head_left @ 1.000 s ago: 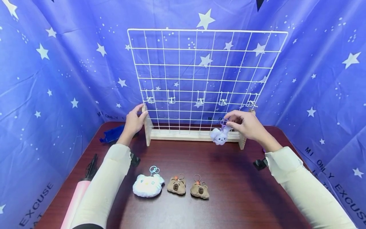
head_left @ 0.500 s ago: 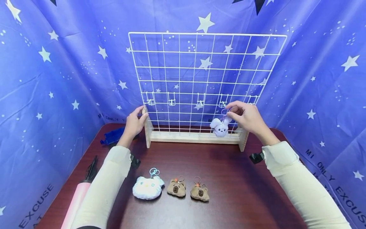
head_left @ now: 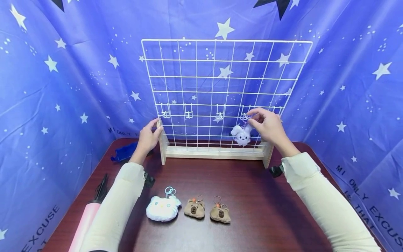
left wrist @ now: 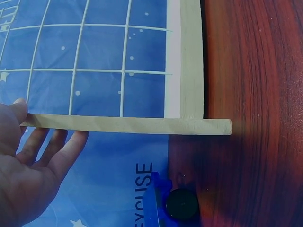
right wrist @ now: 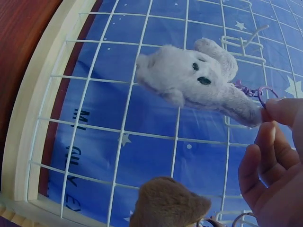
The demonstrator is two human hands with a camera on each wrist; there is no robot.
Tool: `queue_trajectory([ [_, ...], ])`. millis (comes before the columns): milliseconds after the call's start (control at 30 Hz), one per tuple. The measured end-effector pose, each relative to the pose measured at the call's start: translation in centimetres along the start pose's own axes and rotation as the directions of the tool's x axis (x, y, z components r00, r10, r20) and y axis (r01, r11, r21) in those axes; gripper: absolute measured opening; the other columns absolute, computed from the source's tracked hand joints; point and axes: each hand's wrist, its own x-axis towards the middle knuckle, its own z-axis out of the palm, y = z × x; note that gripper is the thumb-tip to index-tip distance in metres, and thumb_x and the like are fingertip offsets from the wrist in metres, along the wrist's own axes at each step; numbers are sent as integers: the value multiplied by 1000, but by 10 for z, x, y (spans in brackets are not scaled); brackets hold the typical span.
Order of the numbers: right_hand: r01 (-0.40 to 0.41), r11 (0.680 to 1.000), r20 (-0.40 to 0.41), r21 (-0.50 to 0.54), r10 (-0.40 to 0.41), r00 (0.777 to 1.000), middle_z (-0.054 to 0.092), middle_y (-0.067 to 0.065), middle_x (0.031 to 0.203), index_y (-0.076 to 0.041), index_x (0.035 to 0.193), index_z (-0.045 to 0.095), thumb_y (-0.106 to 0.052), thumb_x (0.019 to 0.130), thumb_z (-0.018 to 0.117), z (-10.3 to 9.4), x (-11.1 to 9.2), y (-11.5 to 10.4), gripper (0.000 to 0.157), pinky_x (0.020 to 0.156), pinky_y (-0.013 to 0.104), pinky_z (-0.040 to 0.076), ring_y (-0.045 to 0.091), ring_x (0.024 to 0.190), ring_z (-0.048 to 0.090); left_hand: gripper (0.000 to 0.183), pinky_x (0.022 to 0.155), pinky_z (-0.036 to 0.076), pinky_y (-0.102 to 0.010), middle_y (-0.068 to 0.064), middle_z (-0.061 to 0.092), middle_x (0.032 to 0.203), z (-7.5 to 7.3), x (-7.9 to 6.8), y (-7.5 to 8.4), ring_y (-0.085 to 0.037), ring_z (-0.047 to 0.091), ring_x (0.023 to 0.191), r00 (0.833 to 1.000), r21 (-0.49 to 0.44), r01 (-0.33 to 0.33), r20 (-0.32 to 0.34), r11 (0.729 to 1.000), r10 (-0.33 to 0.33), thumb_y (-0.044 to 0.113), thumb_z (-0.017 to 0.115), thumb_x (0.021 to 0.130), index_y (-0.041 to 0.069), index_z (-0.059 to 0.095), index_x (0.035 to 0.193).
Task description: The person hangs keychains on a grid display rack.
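My right hand (head_left: 269, 126) pinches the purple ring (right wrist: 268, 98) of a pale lavender bunny plush keychain (head_left: 242, 136) between thumb and fingertips. The bunny dangles in front of a white wire grid rack, its ring right by a white hook (right wrist: 244, 47). With thumb on one face and fingers on the other, my left hand (head_left: 148, 137) holds the left wooden side post (left wrist: 128, 124) of the rack. A brown plush (right wrist: 168, 203) shows at the bottom of the right wrist view, below my right hand there.
On the table lie a white cat-face plush keychain (head_left: 162, 209) and two brown capybara plush keychains, one left (head_left: 194, 208) and one right (head_left: 220, 213). A blue object (head_left: 124, 152) sits behind my left arm, a pink cylinder (head_left: 85, 224) beside it. More hooks (head_left: 189, 114) line the grid.
My right hand has raised the bunny keychain and brought it slightly left, its ring now up at a hook. The left hand stays on the side post.
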Motion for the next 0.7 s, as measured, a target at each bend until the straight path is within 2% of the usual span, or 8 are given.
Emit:
queue_trajectory([
  [133,-23,1000,7,-6,24,1000,75,11,87,-11,113,74,-12,94,70,5,0,1,19,61,21,44,15,72,63,49,107,46,-54,-20,67,130,0,1,1,-41,62,119,1000,1,-9,-7,1000,9,25,62,102,9,54,147],
  [467,-72,997,-15,-5,72,997,77,11,89,-12,113,73,-13,95,69,11,-2,5,19,62,22,44,21,76,67,49,110,44,-54,-20,68,129,0,-2,1,-41,60,124,1000,-3,-9,-9,1000,9,26,63,101,9,55,146],
  [633,-100,995,-26,-14,100,995,77,13,93,-10,114,72,-15,96,67,11,-1,3,20,67,24,46,26,81,70,49,108,45,-54,-20,68,128,-1,-2,1,-41,61,123,1000,-3,-9,-11,1000,9,25,63,101,9,55,146],
  [700,-99,995,-37,-15,98,995,77,14,94,-9,114,72,-15,96,66,10,0,2,20,73,27,46,27,82,70,48,108,45,-54,-20,68,128,-3,-2,2,-41,62,122,1000,-2,-12,-16,1000,12,25,63,101,8,55,146],
])
